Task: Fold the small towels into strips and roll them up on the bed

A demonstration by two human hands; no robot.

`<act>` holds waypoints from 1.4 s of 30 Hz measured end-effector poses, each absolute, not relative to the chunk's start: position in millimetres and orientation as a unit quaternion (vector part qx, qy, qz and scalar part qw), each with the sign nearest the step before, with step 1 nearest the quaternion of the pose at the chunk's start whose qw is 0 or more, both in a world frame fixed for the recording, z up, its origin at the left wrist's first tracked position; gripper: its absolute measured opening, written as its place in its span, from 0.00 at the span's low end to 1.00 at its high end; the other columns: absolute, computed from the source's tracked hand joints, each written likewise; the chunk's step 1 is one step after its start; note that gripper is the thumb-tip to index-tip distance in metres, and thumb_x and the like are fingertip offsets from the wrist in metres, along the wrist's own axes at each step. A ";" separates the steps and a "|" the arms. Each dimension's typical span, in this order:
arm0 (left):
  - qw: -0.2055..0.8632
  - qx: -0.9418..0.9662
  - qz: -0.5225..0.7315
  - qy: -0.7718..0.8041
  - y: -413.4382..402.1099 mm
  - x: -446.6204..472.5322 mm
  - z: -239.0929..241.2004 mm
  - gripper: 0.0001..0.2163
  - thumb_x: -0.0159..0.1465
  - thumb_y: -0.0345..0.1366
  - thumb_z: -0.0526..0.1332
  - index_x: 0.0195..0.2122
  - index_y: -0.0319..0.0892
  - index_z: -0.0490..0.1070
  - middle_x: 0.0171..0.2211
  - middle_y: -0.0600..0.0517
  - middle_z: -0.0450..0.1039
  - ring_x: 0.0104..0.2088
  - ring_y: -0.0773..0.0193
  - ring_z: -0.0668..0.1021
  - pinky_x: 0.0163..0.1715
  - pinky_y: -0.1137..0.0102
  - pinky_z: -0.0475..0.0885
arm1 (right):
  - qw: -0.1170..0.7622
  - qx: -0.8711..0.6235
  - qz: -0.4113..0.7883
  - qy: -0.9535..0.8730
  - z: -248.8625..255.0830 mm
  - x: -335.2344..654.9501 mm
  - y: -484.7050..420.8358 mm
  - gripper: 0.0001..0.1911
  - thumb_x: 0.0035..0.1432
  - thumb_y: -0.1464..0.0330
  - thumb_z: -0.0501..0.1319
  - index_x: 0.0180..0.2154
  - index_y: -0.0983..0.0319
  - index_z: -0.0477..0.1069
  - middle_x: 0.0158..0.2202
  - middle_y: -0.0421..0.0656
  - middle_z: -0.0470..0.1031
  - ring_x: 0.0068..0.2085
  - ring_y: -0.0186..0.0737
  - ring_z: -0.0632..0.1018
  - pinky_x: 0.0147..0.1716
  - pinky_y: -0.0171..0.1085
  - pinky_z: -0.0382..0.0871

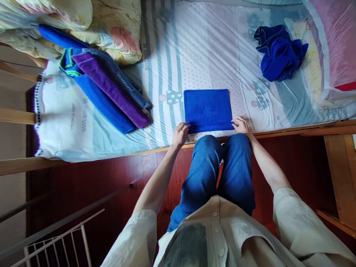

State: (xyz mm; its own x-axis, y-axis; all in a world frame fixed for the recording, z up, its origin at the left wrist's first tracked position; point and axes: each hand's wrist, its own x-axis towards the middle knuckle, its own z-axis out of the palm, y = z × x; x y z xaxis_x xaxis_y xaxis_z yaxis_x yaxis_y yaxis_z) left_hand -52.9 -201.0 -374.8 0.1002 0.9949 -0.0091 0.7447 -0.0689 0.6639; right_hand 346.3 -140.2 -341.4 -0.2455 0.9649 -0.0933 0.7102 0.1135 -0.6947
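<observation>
a: where's the blue cloth (207, 105)?
b: flat on the bed (205, 48), close to the front edge, right before the person's knees. it's a neat rectangle, with a narrow band running along the near side.
a: and the left hand (180, 134)?
b: at the near left corner, fingers bent and close together, tips touching the cloth's edge. i can't tell if they really pinch it.
a: the right hand (241, 125)?
b: opposite, at the near right edge. thumb and forefinger are nearly together against the fabric, the other fingers loosely curled. same doubt: touching, yes, but a firm grip i can't make out.
a: what else is lying about?
b: off to the left there's a slanting stack: a purple folded cloth (111, 89) on top, a long blue folded cloth (104, 105) showing beside it, and a dark cloth (121, 76) with pale lettering on the other side.
a: and to the right?
b: a crumpled blue cloth (285, 55), in a loose heap, well apart from the flat one. just beyond it is a pink bundle (338, 40) in a see-through cover.
a: anything behind the stack?
b: a yellowish quilt (124, 40) with a printed pattern, bunched up in the far left corner.
</observation>
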 end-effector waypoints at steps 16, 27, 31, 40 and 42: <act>0.301 0.713 0.203 0.600 -210.4 -55.7 -385.6 0.28 0.62 0.32 0.58 0.65 0.43 0.73 0.67 0.43 0.72 0.70 0.50 0.71 0.72 0.52 0.64 | 0.153 -0.529 0.317 -0.772 -360.0 347.6 -162.0 0.26 0.63 0.69 0.62 0.62 0.60 0.77 0.65 0.47 0.77 0.65 0.51 0.75 0.72 0.50 0.65; 0.315 0.676 0.260 0.613 -198.5 -56.7 -383.8 0.21 0.58 0.24 0.56 0.48 0.45 0.82 0.58 0.48 0.81 0.67 0.55 0.74 0.70 0.52 0.68 | 0.190 -0.561 0.327 -0.736 -366.0 337.5 -157.5 0.31 0.53 0.80 0.57 0.56 0.59 0.83 0.58 0.43 0.82 0.64 0.50 0.77 0.69 0.48 0.69; 0.332 0.672 0.264 0.608 -194.2 -59.2 -381.8 0.21 0.58 0.23 0.55 0.45 0.45 0.82 0.54 0.49 0.83 0.65 0.56 0.76 0.69 0.54 0.69 | 0.214 -0.554 0.348 -0.725 -367.0 334.7 -157.4 0.30 0.52 0.80 0.57 0.53 0.60 0.85 0.56 0.43 0.84 0.62 0.49 0.79 0.68 0.47 0.70; 0.340 0.596 0.271 0.675 -188.4 -57.1 -363.9 0.17 0.63 0.32 0.56 0.48 0.43 0.81 0.50 0.47 0.83 0.55 0.53 0.81 0.60 0.62 0.74 | 0.222 -0.645 0.388 -0.620 -349.0 327.4 -150.0 0.23 0.59 0.72 0.59 0.53 0.62 0.84 0.55 0.46 0.84 0.59 0.52 0.81 0.64 0.45 0.74; 0.345 0.576 0.284 0.684 -186.2 -54.5 -360.7 0.15 0.65 0.35 0.57 0.48 0.42 0.80 0.48 0.46 0.83 0.52 0.53 0.82 0.57 0.63 0.75 | 0.232 -0.641 0.396 -0.615 -347.6 329.0 -146.8 0.20 0.62 0.68 0.61 0.52 0.62 0.85 0.54 0.47 0.84 0.58 0.53 0.82 0.63 0.44 0.75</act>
State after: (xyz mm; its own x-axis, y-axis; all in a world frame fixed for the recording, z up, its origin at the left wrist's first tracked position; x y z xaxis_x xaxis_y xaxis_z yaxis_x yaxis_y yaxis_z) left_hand -54.5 -186.2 -360.7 -0.0971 0.9847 -0.1450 0.5922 0.1742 0.7867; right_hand 329.0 -146.8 -347.6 -0.0700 0.9727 -0.2215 0.6053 -0.1351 -0.7845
